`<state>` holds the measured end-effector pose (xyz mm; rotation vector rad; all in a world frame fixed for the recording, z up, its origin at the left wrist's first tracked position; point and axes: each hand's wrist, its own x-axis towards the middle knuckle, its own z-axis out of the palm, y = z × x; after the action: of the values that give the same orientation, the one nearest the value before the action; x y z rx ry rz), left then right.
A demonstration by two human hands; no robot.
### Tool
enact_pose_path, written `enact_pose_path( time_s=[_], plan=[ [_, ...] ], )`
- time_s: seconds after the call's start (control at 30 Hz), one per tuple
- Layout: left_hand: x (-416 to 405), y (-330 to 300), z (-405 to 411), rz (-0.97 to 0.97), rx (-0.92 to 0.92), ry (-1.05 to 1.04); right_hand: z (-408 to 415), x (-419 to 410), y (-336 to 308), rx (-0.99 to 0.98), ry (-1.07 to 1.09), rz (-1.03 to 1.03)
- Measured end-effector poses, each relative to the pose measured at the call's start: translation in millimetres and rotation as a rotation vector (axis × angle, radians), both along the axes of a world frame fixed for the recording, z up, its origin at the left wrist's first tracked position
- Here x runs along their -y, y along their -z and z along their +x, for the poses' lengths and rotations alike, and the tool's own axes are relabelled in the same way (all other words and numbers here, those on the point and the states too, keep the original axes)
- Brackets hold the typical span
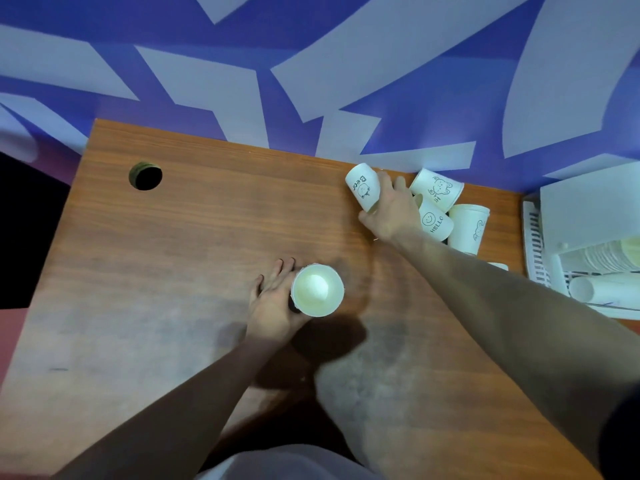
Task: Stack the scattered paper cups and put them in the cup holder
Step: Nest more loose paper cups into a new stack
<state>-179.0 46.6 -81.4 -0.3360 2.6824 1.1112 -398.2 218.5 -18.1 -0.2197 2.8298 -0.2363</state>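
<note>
My left hand (273,303) holds an upright stack of white paper cups (317,290) near the middle of the wooden table (173,254), its mouth facing up. My right hand (391,211) reaches to the far right and grips an upside-down cup with a bear drawing (363,186). Just right of that hand lie a cup with a bear print (438,189), a "HELLO" smiley cup (434,223) and an upside-down cup (468,228). The white cup holder (588,268) stands at the right edge with stacked cups lying in it.
A round cable hole (145,176) sits at the table's far left. A blue and white patterned wall (311,64) runs right behind the table. My forearms cross the near half of the table.
</note>
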Motion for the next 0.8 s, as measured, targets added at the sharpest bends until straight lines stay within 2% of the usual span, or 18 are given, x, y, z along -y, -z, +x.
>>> enact_pose_path(
  time_s=[0.2, 0.37, 0.57, 0.8],
  plan=[
    [-1.6, -11.5, 5.2, 0.062, -0.011, -0.059, 34.2, -0.6, -53.9, -0.007, -0.152, -0.171],
    [0.8, -14.0, 23.3, 0.038, 0.038, -0.039, 85.3, 5.1, -111.5, 0.074, -0.256, -0.305],
    [1.6, -9.5, 47.2, 0.048, 0.019, -0.067, 146.2, 10.3, -159.8, 0.187, -0.607, -0.127],
    [-2.1, -1.6, 67.3, 0.115, 0.010, -0.062, 182.5, 31.3, -159.1, 0.198, -0.722, -0.014]
  ],
)
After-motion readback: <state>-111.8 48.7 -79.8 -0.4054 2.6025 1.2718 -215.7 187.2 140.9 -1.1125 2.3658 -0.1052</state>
